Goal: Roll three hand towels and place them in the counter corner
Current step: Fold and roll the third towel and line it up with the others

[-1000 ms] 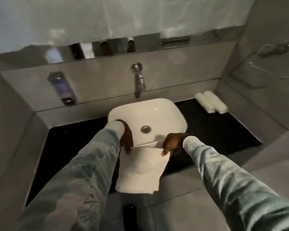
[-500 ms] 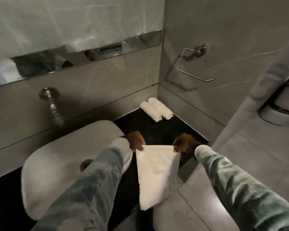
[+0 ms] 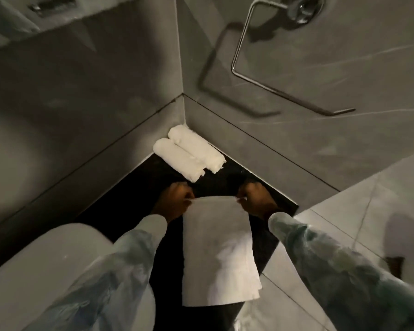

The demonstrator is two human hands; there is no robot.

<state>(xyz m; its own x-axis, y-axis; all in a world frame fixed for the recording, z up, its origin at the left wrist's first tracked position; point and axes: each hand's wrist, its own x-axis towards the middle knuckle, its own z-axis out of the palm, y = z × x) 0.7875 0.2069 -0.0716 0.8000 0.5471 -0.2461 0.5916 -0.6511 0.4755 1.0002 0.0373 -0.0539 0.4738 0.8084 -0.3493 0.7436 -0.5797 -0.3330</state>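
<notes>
Black counter meets grey walls at a corner, white sink at its left. Flat towel hangs over the counter's front edge, top corners pinched by left hand and right hand. Two rolled towels lie touching in the corner. No writing is legible.

Dim, soft, wide-angle edge distortion

hands: left, right | flat towel carried from sink front toward corner | 2 rolled towels nearer
</notes>
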